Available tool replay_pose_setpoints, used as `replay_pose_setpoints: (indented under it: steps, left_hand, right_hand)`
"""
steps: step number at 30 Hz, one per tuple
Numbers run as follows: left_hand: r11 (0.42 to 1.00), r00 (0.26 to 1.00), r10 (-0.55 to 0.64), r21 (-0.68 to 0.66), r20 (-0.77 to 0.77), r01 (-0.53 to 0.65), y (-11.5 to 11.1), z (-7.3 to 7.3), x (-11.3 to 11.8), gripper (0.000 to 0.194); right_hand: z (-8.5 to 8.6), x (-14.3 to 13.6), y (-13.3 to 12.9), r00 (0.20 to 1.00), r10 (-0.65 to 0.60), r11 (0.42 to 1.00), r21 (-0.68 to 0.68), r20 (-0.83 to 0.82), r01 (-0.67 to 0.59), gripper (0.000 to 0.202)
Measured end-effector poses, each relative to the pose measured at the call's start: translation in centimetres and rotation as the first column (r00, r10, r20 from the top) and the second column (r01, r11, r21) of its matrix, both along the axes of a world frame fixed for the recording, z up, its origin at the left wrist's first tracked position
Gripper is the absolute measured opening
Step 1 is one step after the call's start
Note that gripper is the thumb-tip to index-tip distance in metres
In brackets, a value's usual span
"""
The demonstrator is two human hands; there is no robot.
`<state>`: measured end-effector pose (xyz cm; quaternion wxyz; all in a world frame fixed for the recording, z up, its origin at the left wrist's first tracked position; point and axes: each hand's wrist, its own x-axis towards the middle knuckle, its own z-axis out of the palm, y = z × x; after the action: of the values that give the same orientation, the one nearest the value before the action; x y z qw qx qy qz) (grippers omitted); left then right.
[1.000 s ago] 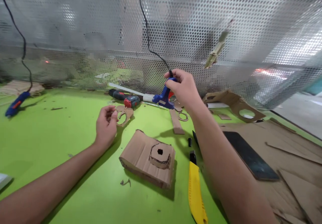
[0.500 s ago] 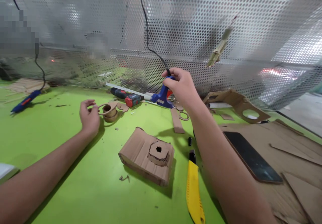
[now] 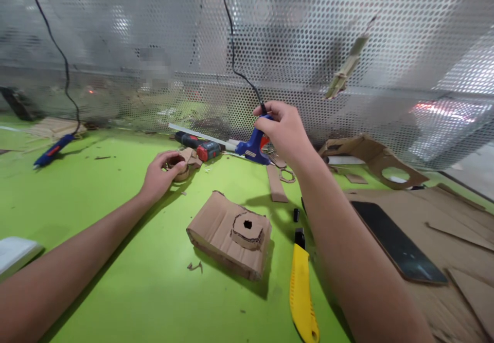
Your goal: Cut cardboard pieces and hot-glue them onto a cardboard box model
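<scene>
My right hand [image 3: 283, 127] grips the handle of a blue hot glue gun [image 3: 254, 146] at its cord end. A long white glue stick [image 3: 200, 135] juts out of the gun's back, and its nozzle points down to the right. My left hand [image 3: 162, 174] is closed around a brown cardboard ring [image 3: 181, 172] on the green table; the fingers partly hide it. Between my arms lies a curved cardboard block [image 3: 210, 224] with a cardboard disc [image 3: 247, 232] on top, pierced by a small dark hole.
A yellow utility knife [image 3: 301, 291] lies beside my right forearm, near a phone [image 3: 399, 242] on cardboard sheets [image 3: 459, 219]. Behind the glue stick sits a cordless screwdriver [image 3: 208, 150]. Another glue gun [image 3: 54, 150] rests at left. A perforated metal panel [image 3: 154, 34] closes the back.
My left hand has moved right and closed over the cardboard ring. The glue gun stays in my right hand, nearly still. The whole view has shifted slightly.
</scene>
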<state>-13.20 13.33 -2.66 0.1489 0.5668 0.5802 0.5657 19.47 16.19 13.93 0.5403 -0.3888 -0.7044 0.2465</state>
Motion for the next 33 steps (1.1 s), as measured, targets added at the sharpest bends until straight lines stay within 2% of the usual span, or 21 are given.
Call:
replay_pose_setpoints:
  steps: [4, 12, 17, 22, 29, 33]
  left_hand:
    - [0.999, 0.999, 0.023, -0.024, 0.025, -0.022, 0.1, -0.2, 0.0, 0.049]
    - [0.992, 0.981, 0.126, -0.041, 0.151, -0.121, 1.5, -1.1, -1.2, 0.048]
    - [0.996, 0.987, 0.085, -0.053, 0.138, -0.078, 1.6, -1.1, -1.0, 0.050]
    - [0.995, 0.995, 0.045, -0.093, 0.088, -0.037, 0.9, -0.9, -0.7, 0.051]
    - [0.991, 0.997, 0.050, -0.130, 0.052, -0.043, -0.1, -0.1, -0.5, 0.048]
    - [0.989, 0.998, 0.040, -0.146, 0.054, -0.031, -0.3, 0.0, -0.6, 0.047]
  right_hand:
    - [-0.3, 0.0, 0.5, 1.000, 0.013, 0.999, 0.029, 0.021, -0.014, 0.013]
    - [-0.6, -0.1, 0.8, 0.999, 0.022, 0.998, 0.061, 0.042, -0.025, 0.010]
    - [-0.4, -0.5, 0.4, 0.998, 0.062, 0.996, 0.056, 0.025, -0.063, 0.012]
    - [-0.1, -0.3, 0.4, 0.999, 0.039, 0.998, 0.049, -0.014, -0.039, 0.014]
    - [0.9, 0.3, -0.5, 0.999, 0.027, 1.000, -0.002, -0.033, -0.027, 0.014]
    - [0.8, 0.3, -0.6, 0.998, 0.034, 0.999, -0.025, -0.046, -0.035, 0.016]
